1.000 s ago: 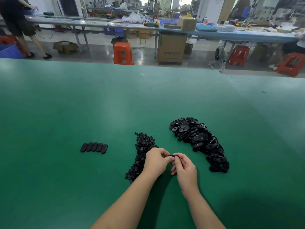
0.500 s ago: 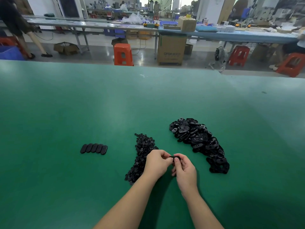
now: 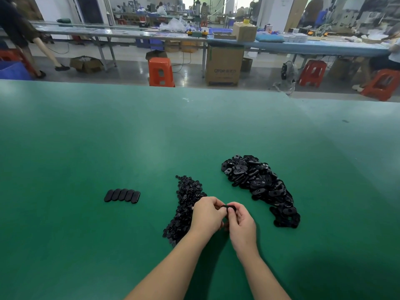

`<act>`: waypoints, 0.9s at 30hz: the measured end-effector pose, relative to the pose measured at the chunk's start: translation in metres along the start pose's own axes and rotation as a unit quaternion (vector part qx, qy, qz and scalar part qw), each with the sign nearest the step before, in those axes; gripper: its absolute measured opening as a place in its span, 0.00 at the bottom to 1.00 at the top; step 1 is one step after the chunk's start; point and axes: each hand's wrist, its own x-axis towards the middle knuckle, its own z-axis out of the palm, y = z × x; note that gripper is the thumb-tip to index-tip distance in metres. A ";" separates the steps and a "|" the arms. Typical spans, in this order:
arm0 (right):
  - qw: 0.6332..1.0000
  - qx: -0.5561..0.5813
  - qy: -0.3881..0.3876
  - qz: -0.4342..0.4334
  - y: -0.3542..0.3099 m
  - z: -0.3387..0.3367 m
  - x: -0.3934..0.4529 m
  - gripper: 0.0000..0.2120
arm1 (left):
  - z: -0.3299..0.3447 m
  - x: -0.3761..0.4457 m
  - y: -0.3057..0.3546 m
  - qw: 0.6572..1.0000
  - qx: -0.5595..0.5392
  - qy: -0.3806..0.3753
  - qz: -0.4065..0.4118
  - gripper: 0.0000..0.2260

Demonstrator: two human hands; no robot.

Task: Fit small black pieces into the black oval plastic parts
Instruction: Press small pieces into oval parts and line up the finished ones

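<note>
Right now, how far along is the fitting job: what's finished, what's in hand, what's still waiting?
Early days. Done: a row of five oval parts lies side by side on the green table, left of the work. In hand: the left hand and right hand pinch one oval part between them. Left: a large heap of oval parts and a heap of small pieces, both barely touched.

Head view: worn on the person's head, looking forward and down across the green table (image 3: pixel 108 137).
Nearness: close; forearms enter from 6 o'clock, the left hand (image 3: pixel 206 215) and right hand (image 3: pixel 241 221) meeting just below centre.
Far field: a workshop bench (image 3: pixel 303 47) spans 12 o'clock.
Shared views: only one camera.
</note>
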 end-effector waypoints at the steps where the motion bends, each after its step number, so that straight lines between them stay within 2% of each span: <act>1: 1.000 -0.002 0.000 -0.001 0.000 0.001 0.000 0.09 | 0.001 -0.001 0.000 1.000 0.004 0.006 0.001 0.03; 11: 1.000 0.018 0.010 -0.001 -0.005 -0.001 -0.002 0.06 | 0.002 -0.001 0.000 0.999 0.030 -0.001 0.039 0.06; 18: 1.000 0.024 0.005 0.009 -0.006 -0.004 -0.002 0.06 | 0.003 -0.003 -0.002 0.985 0.132 0.013 0.110 0.11; 22: 0.998 0.053 -0.006 0.024 -0.010 -0.004 -0.003 0.07 | -0.001 -0.004 -0.007 0.954 0.228 0.014 0.193 0.13; 25: 0.997 0.072 -0.010 0.019 -0.014 -0.004 -0.004 0.07 | -0.012 -0.007 -0.012 0.928 0.295 0.057 0.219 0.10; 27: 0.997 0.081 -0.010 0.019 -0.016 -0.004 -0.006 0.08 | -0.029 -0.007 -0.019 0.932 0.290 0.120 0.180 0.09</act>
